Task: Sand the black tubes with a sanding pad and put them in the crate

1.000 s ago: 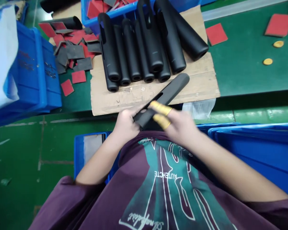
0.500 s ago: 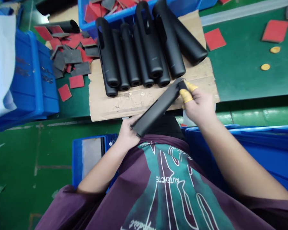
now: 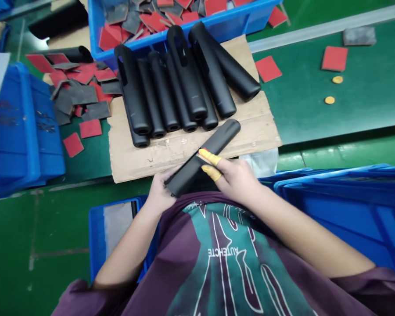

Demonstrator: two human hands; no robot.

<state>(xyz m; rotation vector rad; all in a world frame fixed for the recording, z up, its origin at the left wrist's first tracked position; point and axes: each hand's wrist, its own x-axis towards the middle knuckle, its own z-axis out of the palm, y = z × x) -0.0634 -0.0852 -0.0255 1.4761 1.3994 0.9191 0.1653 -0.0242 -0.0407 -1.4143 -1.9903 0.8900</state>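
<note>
My left hand (image 3: 160, 189) is closed around the lower end of a black tubular housing (image 3: 219, 139), which slants up to the right above my lap. My right hand (image 3: 235, 175), with yellow finger cots on thumb and forefinger, pinches a small sanding pad (image 3: 202, 156) at a slot in the middle of that housing. Only a red and tan edge of the pad shows; the fingers cover the remainder. Just beyond, several more black housings (image 3: 192, 98) lie side by side on a sheet of cardboard (image 3: 260, 131), some stacked on others.
Red and grey pads (image 3: 82, 94) lie heaped at the left, and a blue bin (image 3: 184, 30) behind holds more. Loose pads (image 3: 335, 59) and two yellow finger cots (image 3: 329, 100) are on the green table at right. Blue crates (image 3: 335, 202) stand beside me.
My right hand has moved down and left, from the housing's far end to its middle slot, with the pad in its fingers. The view has shifted slightly.
</note>
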